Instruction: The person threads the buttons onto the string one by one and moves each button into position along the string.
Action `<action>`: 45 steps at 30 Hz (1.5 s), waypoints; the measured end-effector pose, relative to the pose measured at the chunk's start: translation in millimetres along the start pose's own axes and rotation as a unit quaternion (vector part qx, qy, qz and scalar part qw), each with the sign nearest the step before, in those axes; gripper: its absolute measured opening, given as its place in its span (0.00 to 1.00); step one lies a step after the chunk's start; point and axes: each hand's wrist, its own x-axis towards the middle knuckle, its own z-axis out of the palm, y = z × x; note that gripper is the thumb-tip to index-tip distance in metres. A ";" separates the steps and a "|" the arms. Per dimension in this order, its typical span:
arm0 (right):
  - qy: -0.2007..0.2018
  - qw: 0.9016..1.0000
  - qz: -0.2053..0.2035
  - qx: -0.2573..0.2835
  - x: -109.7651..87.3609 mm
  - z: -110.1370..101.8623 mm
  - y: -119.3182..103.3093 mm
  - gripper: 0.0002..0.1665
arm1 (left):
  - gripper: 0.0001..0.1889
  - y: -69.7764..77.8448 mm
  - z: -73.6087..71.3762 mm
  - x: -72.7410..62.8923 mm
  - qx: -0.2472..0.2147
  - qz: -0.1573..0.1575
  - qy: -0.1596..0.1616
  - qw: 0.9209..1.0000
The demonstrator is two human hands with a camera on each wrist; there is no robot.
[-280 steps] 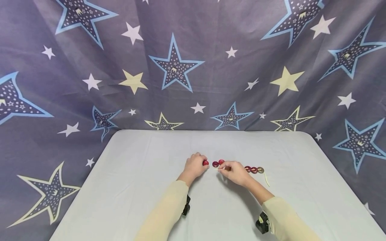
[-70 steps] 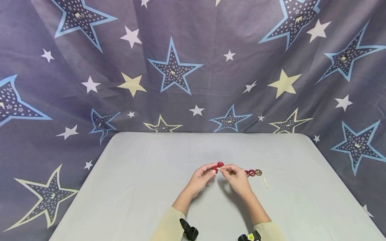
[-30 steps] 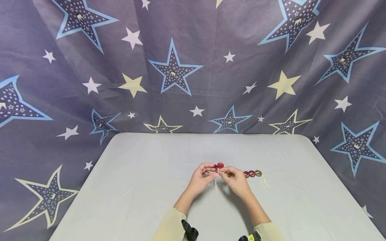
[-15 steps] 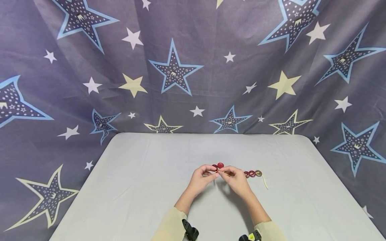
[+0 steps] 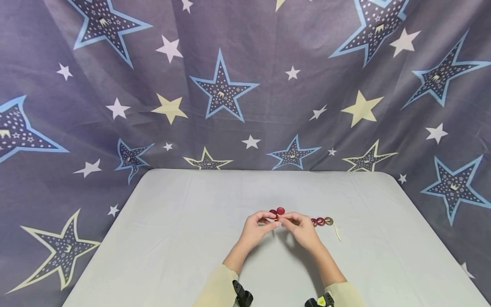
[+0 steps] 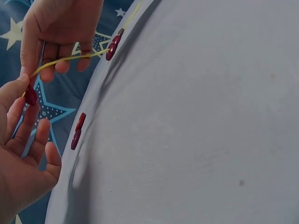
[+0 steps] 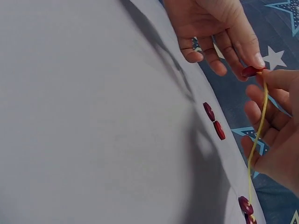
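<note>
My left hand (image 5: 255,228) pinches a red button (image 6: 31,95) between thumb and fingers, just above the table. My right hand (image 5: 301,230) meets it there, its thumb and finger pinching the yellow string (image 7: 260,128) right at the button's edge. A short bit of string shows on the button's other side in the left wrist view. From the right fingertips the string runs back to a row of strung buttons (image 5: 320,221), dark red and brownish, lying on the table. Beyond the fingers lie two loose buttons, one bright red (image 5: 281,210) and one dark red (image 7: 209,111).
A white-covered table (image 5: 172,238) spreads around the hands. The string's loose tail (image 5: 337,233) lies to the right of the row. Behind the table hangs a grey-purple cloth (image 5: 268,47) printed with stars.
My left hand has picked up the red button from the table and brought it to the right hand. Within the last second, only the fingertips shift slightly around the button and string.
</note>
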 end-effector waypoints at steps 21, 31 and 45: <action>0.013 1.000 0.018 -0.001 2.7 0.5 2.5 0.12 | 0.10 -0.9 -0.4 -1.5 0.025 0.007 0.005 1.000; 0.017 0.999 0.029 -0.004 2.2 1.3 3.2 0.13 | 0.08 -5.3 3.2 0.5 0.013 0.038 0.028 0.999; -0.009 0.999 -0.019 -0.036 -0.2 -1.2 1.1 0.13 | 0.05 31.1 -0.7 -13.7 0.005 0.046 0.030 0.998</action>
